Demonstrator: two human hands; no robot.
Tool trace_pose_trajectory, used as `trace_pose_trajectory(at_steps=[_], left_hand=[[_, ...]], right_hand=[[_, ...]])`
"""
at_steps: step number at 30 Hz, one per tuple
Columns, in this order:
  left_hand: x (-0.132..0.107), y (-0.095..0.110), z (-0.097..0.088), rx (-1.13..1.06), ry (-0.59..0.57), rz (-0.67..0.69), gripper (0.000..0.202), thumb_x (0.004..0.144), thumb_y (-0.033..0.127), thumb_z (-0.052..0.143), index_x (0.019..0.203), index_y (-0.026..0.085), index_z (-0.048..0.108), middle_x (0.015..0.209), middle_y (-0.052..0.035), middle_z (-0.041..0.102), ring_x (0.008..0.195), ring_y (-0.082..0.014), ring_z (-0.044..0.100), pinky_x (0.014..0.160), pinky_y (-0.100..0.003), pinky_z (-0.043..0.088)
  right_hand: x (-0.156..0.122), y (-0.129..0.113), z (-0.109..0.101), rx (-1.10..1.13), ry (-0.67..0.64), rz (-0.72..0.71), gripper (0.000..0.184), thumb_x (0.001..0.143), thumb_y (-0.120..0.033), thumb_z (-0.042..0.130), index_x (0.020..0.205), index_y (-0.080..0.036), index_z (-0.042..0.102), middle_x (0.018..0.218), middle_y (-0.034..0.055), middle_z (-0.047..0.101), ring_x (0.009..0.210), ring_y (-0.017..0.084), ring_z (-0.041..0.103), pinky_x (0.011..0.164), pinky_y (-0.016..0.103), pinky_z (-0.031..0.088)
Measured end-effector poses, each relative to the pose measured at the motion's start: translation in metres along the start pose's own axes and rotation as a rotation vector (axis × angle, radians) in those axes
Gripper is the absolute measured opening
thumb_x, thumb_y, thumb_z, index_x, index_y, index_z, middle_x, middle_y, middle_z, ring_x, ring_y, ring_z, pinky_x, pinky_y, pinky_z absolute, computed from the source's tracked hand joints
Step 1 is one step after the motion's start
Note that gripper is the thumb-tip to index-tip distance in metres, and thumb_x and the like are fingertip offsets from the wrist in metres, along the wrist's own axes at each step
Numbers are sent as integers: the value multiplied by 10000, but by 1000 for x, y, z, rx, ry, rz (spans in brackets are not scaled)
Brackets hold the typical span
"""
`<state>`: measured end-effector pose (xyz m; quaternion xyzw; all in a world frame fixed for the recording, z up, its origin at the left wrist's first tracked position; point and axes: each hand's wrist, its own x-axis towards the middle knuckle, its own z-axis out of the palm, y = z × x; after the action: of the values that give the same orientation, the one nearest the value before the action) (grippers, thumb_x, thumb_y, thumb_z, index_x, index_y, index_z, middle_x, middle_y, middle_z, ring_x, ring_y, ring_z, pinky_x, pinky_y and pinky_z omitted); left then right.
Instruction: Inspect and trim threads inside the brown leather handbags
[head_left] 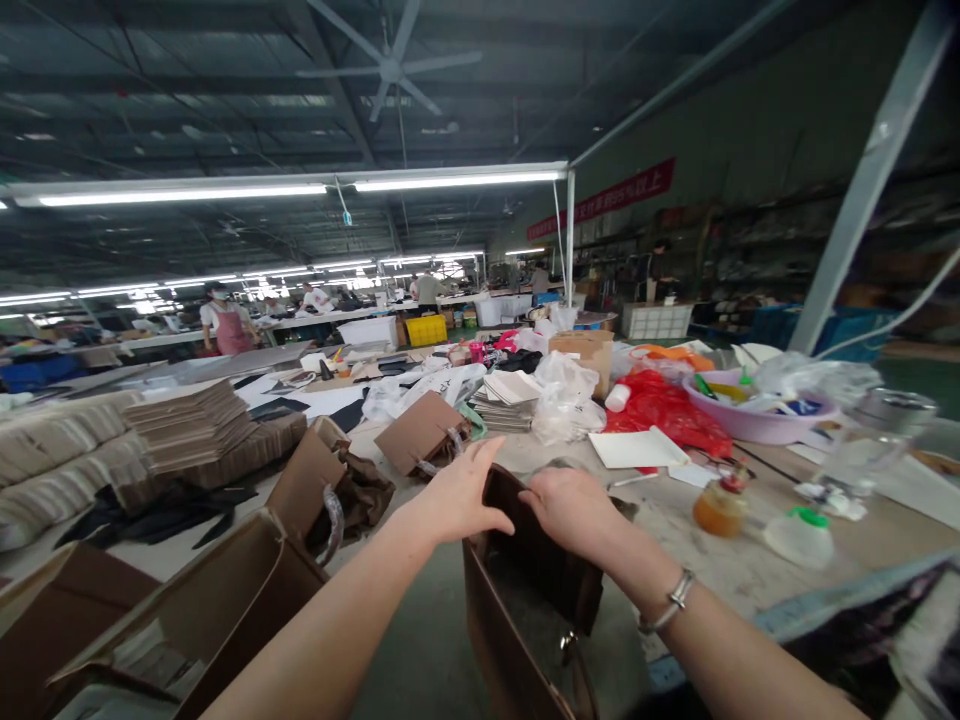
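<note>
Crowded beige worktable (671, 510)

Near the tabletop's blue-trimmed front edge stand a squat jar of amber liquid (716, 510) and a translucent green-capped bottle (796, 541). Farther from that edge lie a round lilac plastic basin (750, 423) and a crumpled red plastic bag (660, 400).

tube lights (457, 182) glare beneath dim roof (187, 85), edges stretched

Dark brown bag (532, 600), mouth open, small metal clasp (568, 640) showing, on worktable (667, 520).
</note>
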<state>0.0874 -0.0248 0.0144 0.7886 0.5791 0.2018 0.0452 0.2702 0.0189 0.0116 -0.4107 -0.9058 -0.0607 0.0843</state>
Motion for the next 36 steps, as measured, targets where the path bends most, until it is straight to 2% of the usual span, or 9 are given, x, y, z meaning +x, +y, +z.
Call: trace_pose_trajectory(at_steps=[1,3,5,7,10,13,18,30,36], left_hand=[[-5,1,-4,3,-74,-38,1133,551,355,815,1448,218,137,1421,-136,364,1237,-294,440,988,-375,405],[-12,0,-13,28,-243,-125,1205,567,240,799,1461,256,-8,1404,-132,406,1195,-297,494,953,-366,429],[-17,-2,-20,54,-348,-193,1152,608,163,754,1456,305,-13,1355,-103,479,1132,-287,551,913,-354,450],[-18,-2,-24,67,-370,-200,1088,622,145,739,1450,343,60,1369,-78,467,1161,-279,530,931,-351,437],[-15,9,-20,92,-299,-114,934,627,132,732,1401,335,251,1383,-57,439,1202,-258,485,967,-345,410],[-6,31,-7,137,-149,33,601,670,139,698,1211,273,473,1258,-31,512,1114,-216,524,939,-320,418],[11,47,15,263,35,53,244,715,200,689,927,207,567,1030,-22,576,944,-200,555,837,-320,441],[18,30,29,224,70,67,61,836,203,554,811,209,609,967,-3,606,855,-150,589,739,-249,440],[20,27,30,166,72,32,69,839,179,539,780,190,571,800,-5,598,759,-150,577,697,-254,415]], right_hand=[[-4,1,-2,5,7,-1,322,901,-333,450,801,-158,700,819,101,691,779,238,647,671,294,464],[-15,3,-6,14,-1,-4,313,895,-322,459,772,-162,699,797,95,691,768,237,648,665,293,460],[-31,5,-10,31,-20,0,300,888,-317,473,745,-173,694,770,82,688,748,233,646,642,288,453],[-47,7,-14,56,-33,20,294,887,-322,480,730,-180,685,753,71,684,727,225,643,619,280,443],[-63,8,-17,87,-21,67,281,888,-322,491,723,-180,668,758,64,681,703,211,636,600,273,428],[-66,10,-16,96,-9,92,253,879,-306,514,720,-175,662,759,65,681,702,208,635,599,268,422],[-63,16,-14,89,12,87,245,872,-304,530,719,-176,671,738,67,681,702,221,641,585,269,420],[-63,19,-14,90,38,91,268,880,-336,532,734,-164,677,747,80,682,698,224,643,582,264,429],[-63,24,-13,118,31,68,458,769,-637,571,775,-188,662,735,56,675,717,239,643,581,270,436]])
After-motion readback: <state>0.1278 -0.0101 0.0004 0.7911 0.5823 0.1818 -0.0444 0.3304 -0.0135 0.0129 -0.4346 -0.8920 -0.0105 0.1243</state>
